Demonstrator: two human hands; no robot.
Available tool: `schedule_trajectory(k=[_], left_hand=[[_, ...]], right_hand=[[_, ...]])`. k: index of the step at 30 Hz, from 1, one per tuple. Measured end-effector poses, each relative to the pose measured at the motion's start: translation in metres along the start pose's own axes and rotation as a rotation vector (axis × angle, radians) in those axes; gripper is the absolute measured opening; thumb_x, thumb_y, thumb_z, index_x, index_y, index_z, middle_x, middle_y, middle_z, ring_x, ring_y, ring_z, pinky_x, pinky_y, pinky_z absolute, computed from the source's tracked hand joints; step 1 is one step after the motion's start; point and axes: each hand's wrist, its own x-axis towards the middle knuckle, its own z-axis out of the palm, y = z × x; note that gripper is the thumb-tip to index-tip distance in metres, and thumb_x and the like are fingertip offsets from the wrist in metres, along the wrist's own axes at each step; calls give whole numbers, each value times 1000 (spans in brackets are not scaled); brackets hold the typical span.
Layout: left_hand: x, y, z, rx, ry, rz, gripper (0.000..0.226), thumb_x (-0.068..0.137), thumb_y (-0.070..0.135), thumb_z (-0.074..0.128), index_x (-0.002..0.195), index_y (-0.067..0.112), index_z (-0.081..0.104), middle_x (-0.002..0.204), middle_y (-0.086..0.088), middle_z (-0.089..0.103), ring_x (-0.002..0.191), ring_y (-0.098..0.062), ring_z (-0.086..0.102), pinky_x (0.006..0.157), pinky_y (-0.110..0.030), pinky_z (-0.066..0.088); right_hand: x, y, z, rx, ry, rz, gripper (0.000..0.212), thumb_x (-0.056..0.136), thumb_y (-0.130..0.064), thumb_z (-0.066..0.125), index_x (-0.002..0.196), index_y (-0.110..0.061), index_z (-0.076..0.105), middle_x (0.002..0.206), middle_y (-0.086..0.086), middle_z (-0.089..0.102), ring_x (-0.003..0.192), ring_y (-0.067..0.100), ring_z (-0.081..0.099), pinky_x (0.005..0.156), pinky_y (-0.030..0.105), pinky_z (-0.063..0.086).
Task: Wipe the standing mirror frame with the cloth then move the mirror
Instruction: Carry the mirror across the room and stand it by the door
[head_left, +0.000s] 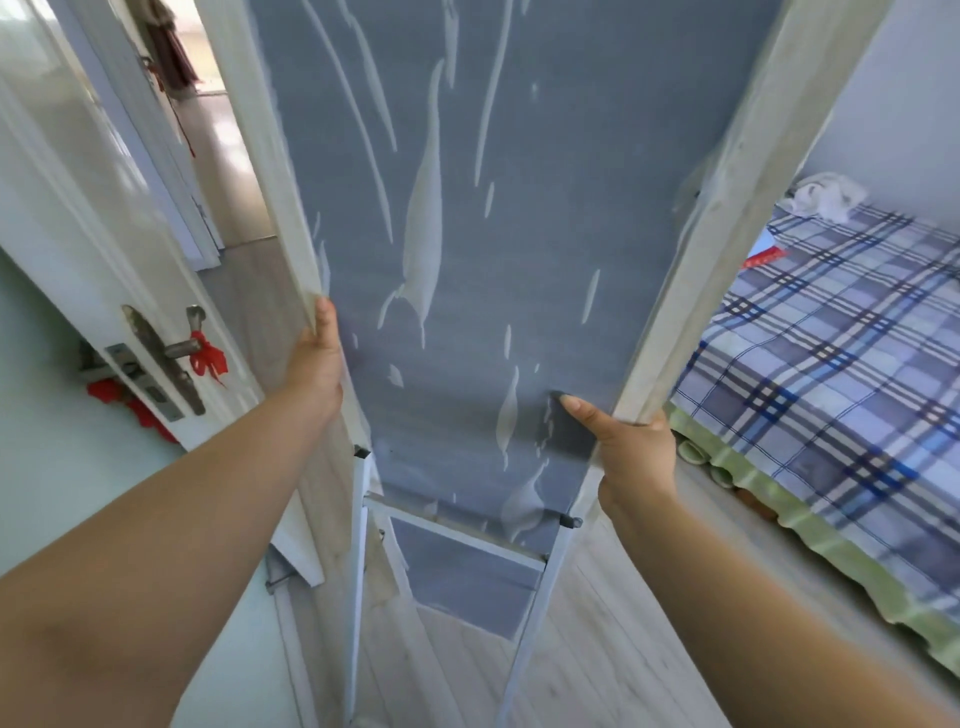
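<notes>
Hands (319, 353) (636, 457) grip upright mirror (493, 249), back facing

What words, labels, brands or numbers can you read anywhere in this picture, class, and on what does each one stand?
None can be read.
The mirror, seen from its grey back, held by the left hand and right hand: no print visible.
The red item on the bed: any marking is too small and blurred to read.
</notes>
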Motion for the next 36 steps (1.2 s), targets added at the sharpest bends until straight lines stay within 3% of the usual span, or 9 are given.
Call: schedule_trajectory(k=[3,8,13,16,21,26,29,32,36], left_hand=[[23,-4,3,55,10,45,134,37,105,30,126,11,62,128,-11,66,117,-34,62,105,-49,47],[51,-9,10,103,-25,88,92,76,86,30,111,10,68,96,-2,70,103,-31,67,81,-33,49],[75,-17,13,12,-210,64,64,75,77,39,95,21,64,112,-9,62,116,-33,62,106,-52,47],[83,-25,16,-34,-249,76,69,90,69,39,113,10,66,121,-19,67,118,-38,62,105,-56,47],[93,-31,22,-35,-299,48,47,95,60,40,95,21,66,104,-6,70,98,-22,69,101,-40,52],[102,-30,24,0,-299,69,51,94,65,39,102,22,66,110,-3,72,104,-18,69,96,-34,54],[104,-25,22,-31,-361,28,52,93,65,39,101,22,68,94,8,78,89,-6,74,77,-25,58],[105,-19,23,-90,-346,-9,60,94,64,38,122,16,60,116,-3,69,96,-15,68,94,-39,55],[95,-13,23,14,-293,-65,70,92,70,32,135,17,48,138,-2,58,99,-10,62,75,-25,51]], right_hand=[[-5,11,9,2,-1,-24,67,28,-26,94,89,-18,68,74,-7,78,68,14,76,55,19,57],[-12,32,23,1,26,-45,54,38,-19,91,88,-19,71,81,-6,80,73,13,77,63,28,61],[-15,53,30,-19,86,26,68,36,-26,93,100,-15,71,88,1,80,79,21,77,68,36,62],[-17,62,29,-24,106,42,55,44,-20,93,93,-19,70,83,-5,80,76,17,77,65,32,60],[-14,72,28,-56,136,98,59,43,-21,95,97,-16,73,86,-3,80,82,22,76,70,34,59],[-7,72,31,-73,141,97,58,44,-22,96,97,-17,72,86,-4,80,77,16,76,59,24,56],[-7,75,36,-89,101,61,51,47,-21,95,92,-19,72,80,-11,79,67,5,74,51,15,55],[-9,81,43,-125,65,51,34,63,-13,93,87,-22,71,72,-18,76,60,-2,71,46,10,51],[-10,83,41,-137,81,85,29,64,-18,93,82,-22,70,64,-21,73,54,-5,68,42,8,48]])
